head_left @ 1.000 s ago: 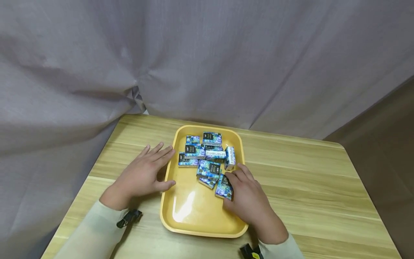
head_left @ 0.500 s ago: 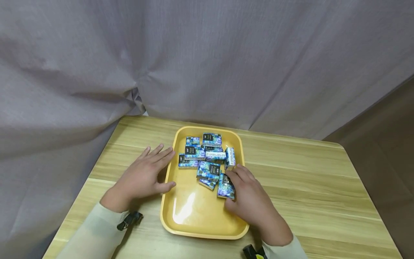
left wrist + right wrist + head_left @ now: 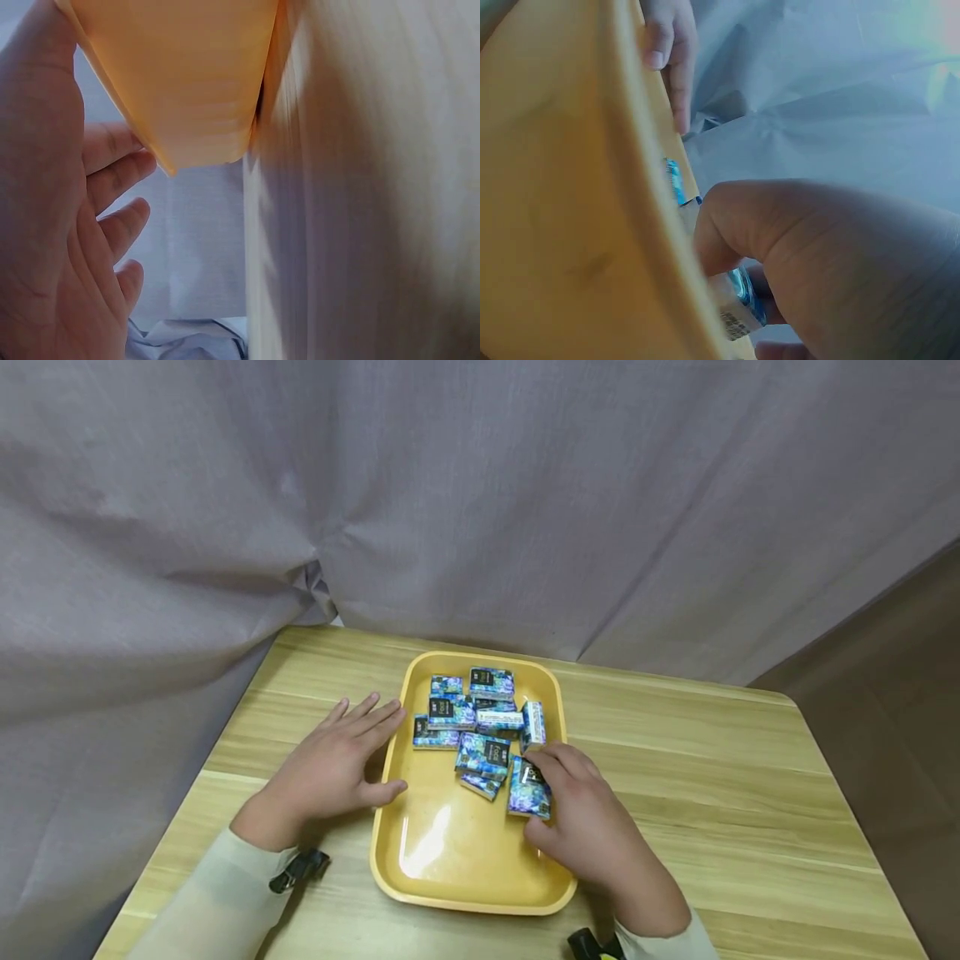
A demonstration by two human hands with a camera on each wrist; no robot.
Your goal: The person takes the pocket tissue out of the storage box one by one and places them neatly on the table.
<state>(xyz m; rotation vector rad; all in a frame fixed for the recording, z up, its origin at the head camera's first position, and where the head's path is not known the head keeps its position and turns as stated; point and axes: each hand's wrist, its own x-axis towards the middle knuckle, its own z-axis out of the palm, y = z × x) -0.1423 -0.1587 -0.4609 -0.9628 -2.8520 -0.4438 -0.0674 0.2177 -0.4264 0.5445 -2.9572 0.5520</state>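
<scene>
Inside the yellow plastic tray [image 3: 480,872], my right hand [image 3: 588,818] pinches a small tissue pack [image 3: 528,790], printed blue and purple with a dark label, between thumb and fingers. The pack lies near the tray's right wall; its barcoded end [image 3: 736,321] shows in the right wrist view. My left hand [image 3: 330,768] is spread against the tray's left rim, fingertips touching it. In the left wrist view the loosely extended fingers [image 3: 112,176] meet the tray's outer wall [image 3: 180,82]. Several similar packs, such as the top one [image 3: 483,755], lie jumbled in the tray's far half.
The tray stands on a wooden table [image 3: 712,793]. A grey curtain [image 3: 480,510] hangs behind the table and along its left side. One pack [image 3: 533,724] stands on edge by the tray's right wall, just beyond my right hand.
My right hand has slid slightly right with the pinched tissue pack, away from the pile and closer to the right wall. My left hand has stayed at the left rim.
</scene>
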